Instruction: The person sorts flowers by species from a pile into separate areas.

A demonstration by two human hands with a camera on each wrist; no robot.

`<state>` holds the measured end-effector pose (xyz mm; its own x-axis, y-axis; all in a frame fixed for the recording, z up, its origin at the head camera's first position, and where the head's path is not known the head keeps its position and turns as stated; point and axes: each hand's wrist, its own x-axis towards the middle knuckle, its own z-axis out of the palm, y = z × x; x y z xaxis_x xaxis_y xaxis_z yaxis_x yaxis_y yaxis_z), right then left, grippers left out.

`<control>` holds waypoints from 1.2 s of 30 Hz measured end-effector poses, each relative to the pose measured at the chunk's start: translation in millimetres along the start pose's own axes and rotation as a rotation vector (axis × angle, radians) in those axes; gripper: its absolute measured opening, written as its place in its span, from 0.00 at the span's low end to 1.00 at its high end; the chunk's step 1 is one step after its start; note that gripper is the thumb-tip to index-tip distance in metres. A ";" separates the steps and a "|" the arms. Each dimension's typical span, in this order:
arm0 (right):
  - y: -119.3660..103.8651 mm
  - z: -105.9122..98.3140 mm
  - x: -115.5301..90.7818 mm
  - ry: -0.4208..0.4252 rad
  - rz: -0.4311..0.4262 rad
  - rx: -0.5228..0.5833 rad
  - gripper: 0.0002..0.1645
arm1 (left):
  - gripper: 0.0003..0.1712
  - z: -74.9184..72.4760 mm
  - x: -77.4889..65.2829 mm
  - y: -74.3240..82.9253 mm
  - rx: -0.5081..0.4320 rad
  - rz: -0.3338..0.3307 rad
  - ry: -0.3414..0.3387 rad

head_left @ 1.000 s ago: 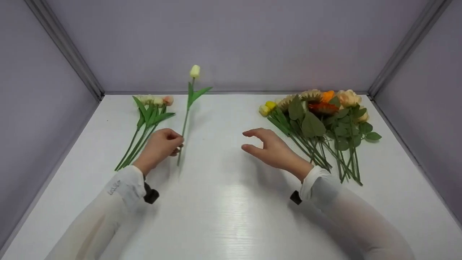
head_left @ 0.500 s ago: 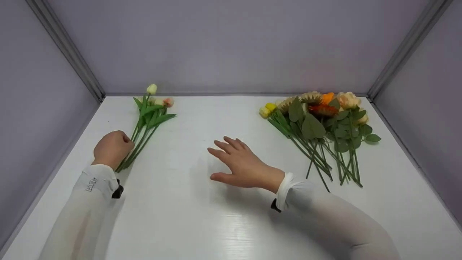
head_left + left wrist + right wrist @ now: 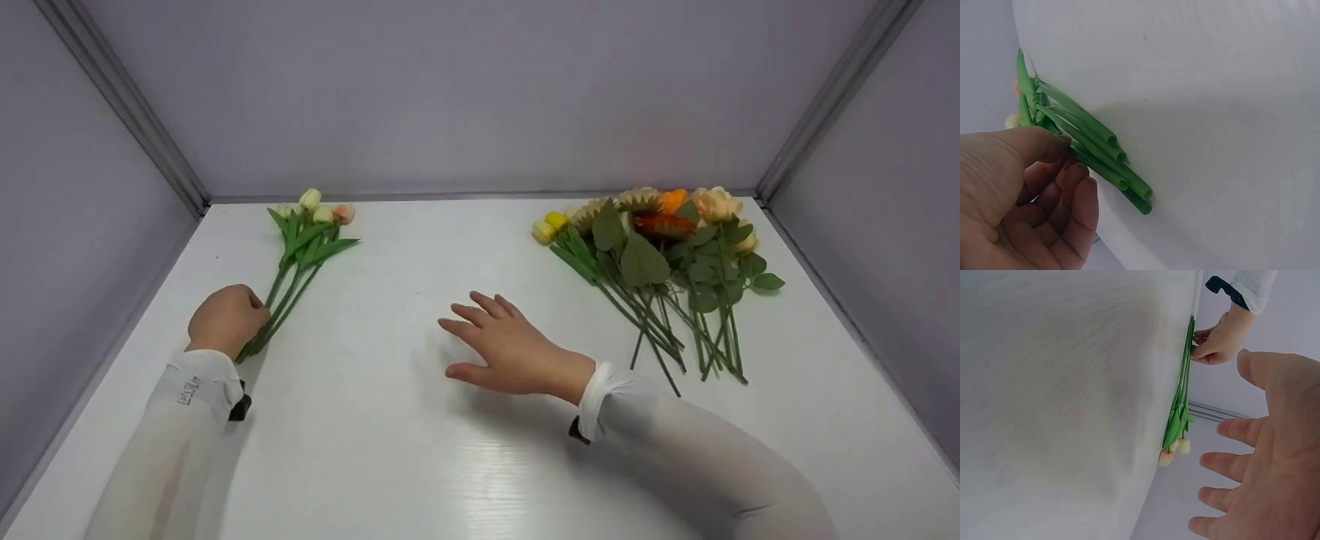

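Observation:
At the left of the table, my left hand (image 3: 227, 319) pinches the green stem of a white tulip (image 3: 310, 199) between thumb and forefinger. That tulip lies over a small bunch of tulips (image 3: 330, 244) with cream and pink heads. In the left wrist view the hollow stem ends (image 3: 1123, 184) stick out past the fingertips, close together. Over the middle of the table hovers my right hand (image 3: 514, 349), fingers spread and nothing in it. The right wrist view shows the tulip heads (image 3: 1184, 445) lying away from it.
A larger pile of flowers (image 3: 645, 255) lies at the back right: yellow tulips, orange and peach blooms, broad green leaves. Several stems (image 3: 660, 337) point toward the front. Grey wall panels (image 3: 480, 97) bound the white table (image 3: 360, 420) at the back and sides.
My left hand has carried the white tulip left and lowered it onto the tulip bunch. The right hand has moved left from near the larger pile, its fingers spreading out.

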<state>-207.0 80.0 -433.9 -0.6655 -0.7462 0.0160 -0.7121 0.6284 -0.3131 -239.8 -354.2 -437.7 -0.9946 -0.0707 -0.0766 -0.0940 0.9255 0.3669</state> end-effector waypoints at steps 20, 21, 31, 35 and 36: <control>97.6 -32.4 -28.7 0.188 0.396 0.005 0.12 | 0.35 41.0 -0.8 133.7 0.074 0.345 0.128; 104.4 -36.1 -31.9 0.179 0.432 0.014 0.12 | 0.37 45.6 -3.9 145.8 0.093 0.385 0.116; 155.5 -51.0 -63.1 0.110 0.648 0.019 0.12 | 0.42 93.2 -47.1 244.1 0.243 0.808 -0.090; 161.5 -50.9 -68.8 0.118 0.678 0.015 0.13 | 0.42 111.0 -61.2 270.4 0.244 0.952 -0.158; 162.0 -50.9 -69.2 0.116 0.684 0.011 0.14 | 0.41 115.1 -63.7 275.7 0.243 0.977 -0.170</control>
<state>-287.7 244.6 -437.4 -0.9841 -0.1544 -0.0873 -0.1220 0.9465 -0.2988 -197.3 -51.7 -438.4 -0.6102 0.7920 0.0183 0.7856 0.6020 0.1429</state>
